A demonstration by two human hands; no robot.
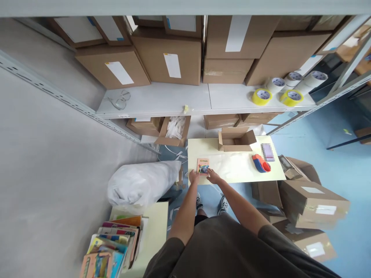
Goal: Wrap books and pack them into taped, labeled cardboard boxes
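A small pinkish-orange book [203,162] with a colourful picture on its cover is at the left end of a pale yellow table [226,170]. My left hand [193,177] holds its lower left corner, with the thumb at the edge. From the other side, my right hand [213,176] grips the lower right edge, fingers reaching onto the cover. Behind the book, toward the shelf, stands an open cardboard box [236,147] with its flaps up. A red and blue tape dispenser [261,163] lies to the right, beside a blurred purple item [268,152].
Shelving [162,98] in front carries cardboard boxes, yellow tape rolls [261,96], white rolls and glasses [120,101]. A stuffed white bag [142,183] is at left, above a side table with piled books [116,243]. Cartons [313,200] are stacked on the right floor.
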